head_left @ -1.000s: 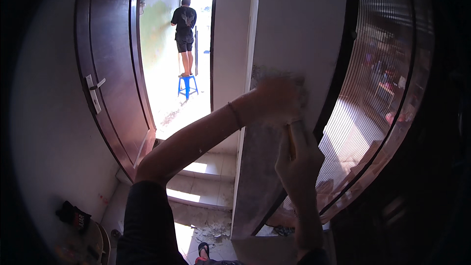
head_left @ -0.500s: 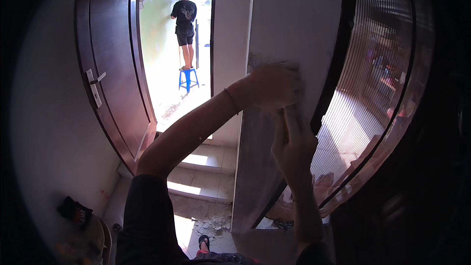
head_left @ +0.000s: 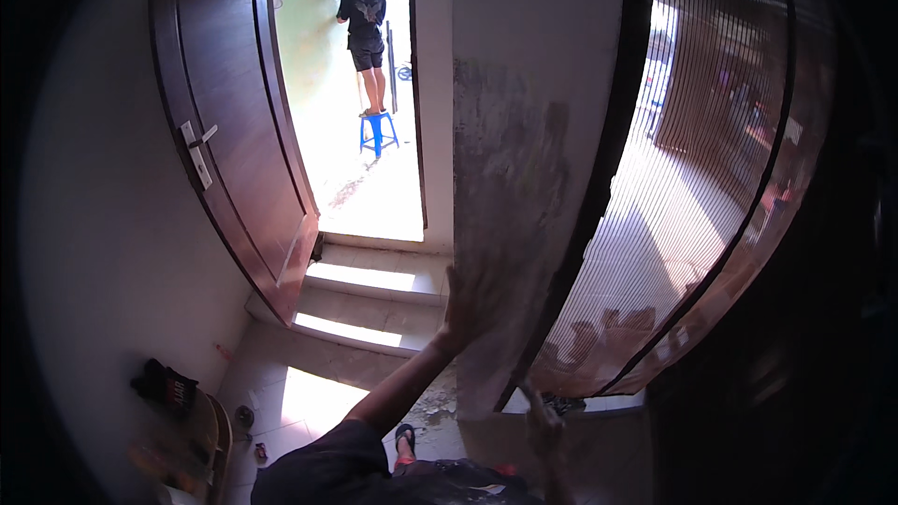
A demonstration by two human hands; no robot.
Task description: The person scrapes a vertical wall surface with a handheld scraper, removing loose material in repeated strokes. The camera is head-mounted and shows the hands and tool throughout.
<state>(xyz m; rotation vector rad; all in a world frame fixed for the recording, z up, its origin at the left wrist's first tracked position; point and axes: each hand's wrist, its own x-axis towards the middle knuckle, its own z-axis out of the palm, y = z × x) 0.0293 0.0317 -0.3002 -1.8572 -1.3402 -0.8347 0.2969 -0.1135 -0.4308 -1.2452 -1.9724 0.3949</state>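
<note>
My left hand (head_left: 472,299) lies with fingers spread on the lower part of the grey wall strip (head_left: 510,178), near its left edge. The paint there is mottled with rough, dark, dusty patches above the hand. My right hand (head_left: 545,430) is lower, near the foot of the same wall beside the dark window frame, dim and blurred, with its fingers closed on something I cannot make out.
Another person (head_left: 365,23) stands on a blue stool (head_left: 378,136) beyond the doorway. An open brown door (head_left: 234,103) is left, above tiled steps (head_left: 365,299). A wire screen (head_left: 692,206) fills the right. Low objects (head_left: 173,393) sit by the left wall.
Both my hands have moved down the wall from the upper patch. My left hand is now low on its left edge, and my right hand near the bottom. The view has shifted slightly.
</note>
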